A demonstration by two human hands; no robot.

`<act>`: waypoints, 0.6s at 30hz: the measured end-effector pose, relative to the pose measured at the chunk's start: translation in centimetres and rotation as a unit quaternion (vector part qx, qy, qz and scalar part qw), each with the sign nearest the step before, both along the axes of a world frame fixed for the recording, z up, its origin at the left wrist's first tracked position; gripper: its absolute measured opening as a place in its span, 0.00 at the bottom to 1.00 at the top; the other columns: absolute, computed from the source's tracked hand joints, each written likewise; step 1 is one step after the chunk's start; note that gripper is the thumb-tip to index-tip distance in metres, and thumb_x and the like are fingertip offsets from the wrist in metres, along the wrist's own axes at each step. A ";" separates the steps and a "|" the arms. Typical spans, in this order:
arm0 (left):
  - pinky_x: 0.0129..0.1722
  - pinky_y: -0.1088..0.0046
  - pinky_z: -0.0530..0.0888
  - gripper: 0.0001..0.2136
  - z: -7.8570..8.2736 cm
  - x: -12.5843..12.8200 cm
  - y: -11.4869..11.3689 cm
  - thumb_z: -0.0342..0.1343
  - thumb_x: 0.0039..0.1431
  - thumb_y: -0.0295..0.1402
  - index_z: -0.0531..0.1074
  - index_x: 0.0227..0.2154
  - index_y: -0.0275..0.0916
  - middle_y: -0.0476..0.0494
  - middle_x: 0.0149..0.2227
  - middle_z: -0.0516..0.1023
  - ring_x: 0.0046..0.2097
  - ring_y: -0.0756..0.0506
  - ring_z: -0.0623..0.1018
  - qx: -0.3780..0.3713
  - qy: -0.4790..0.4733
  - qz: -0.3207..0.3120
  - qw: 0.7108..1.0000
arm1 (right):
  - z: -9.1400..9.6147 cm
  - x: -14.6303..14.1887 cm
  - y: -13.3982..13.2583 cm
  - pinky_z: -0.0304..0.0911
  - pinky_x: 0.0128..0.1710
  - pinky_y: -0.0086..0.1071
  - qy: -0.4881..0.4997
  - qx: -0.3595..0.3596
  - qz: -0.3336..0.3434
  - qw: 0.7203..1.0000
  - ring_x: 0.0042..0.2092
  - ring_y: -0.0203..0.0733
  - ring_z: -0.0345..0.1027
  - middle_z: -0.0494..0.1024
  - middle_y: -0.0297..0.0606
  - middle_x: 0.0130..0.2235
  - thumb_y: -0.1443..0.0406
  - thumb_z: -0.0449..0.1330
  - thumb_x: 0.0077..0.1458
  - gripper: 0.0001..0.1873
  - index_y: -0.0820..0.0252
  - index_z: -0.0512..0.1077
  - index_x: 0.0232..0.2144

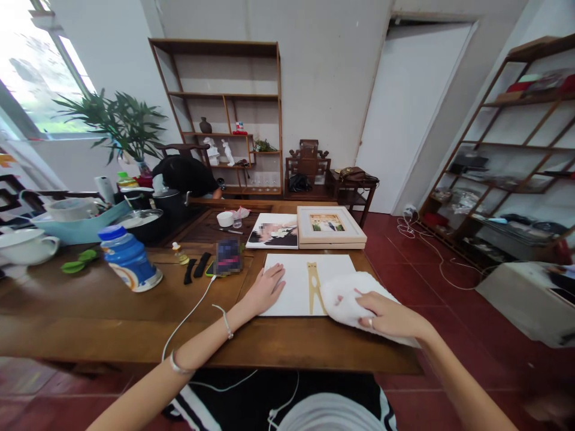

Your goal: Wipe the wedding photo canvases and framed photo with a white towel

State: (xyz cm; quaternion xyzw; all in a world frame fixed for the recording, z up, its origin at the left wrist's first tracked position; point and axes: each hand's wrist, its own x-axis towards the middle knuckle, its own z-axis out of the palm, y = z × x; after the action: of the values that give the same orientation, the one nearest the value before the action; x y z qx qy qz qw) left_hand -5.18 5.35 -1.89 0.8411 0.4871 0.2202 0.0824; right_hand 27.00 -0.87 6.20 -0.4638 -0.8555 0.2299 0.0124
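My left hand [269, 287] lies flat on the left part of a white rectangular board [294, 275], fingers stretched out. On the board is a flat tan cat-shaped figure [313, 281] with a small eared head and long legs; whether it is loose or part of the surface, I cannot tell. My right hand [381, 314] grips a fluffy white cloth [344, 293], which covers the board's right side and hangs past the table edge. The cloth touches or overlaps the figure's lower right side.
Behind the board lie a photo print [272, 231] and a framed picture [331, 226]. To the left are a phone [228, 257] on a white cable, black straps [195, 269], a small dropper bottle [180, 254] and a blue-labelled bottle [130, 258]. A person [188, 173] bends down across the table.
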 end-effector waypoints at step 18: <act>0.58 0.50 0.55 0.18 0.4 0.0 -0.2 0.42 0.62 0.33 0.62 0.53 0.37 0.35 0.59 0.62 0.61 0.39 0.59 -0.004 0.019 0.003 1.000 | -2.4 -0.9 11.2 0.49 0.53 0.44 0.096 0.070 -0.048 0.992 0.56 0.57 0.55 0.71 0.47 0.49 0.64 0.49 0.50 0.19 0.64 0.71 0.41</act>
State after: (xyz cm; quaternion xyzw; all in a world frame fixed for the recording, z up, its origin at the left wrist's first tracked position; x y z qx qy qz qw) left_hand -5.22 5.19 -1.54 0.8434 0.4918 0.2024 0.0764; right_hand 26.10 10.37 3.83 -0.4779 -0.8412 0.2125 0.1376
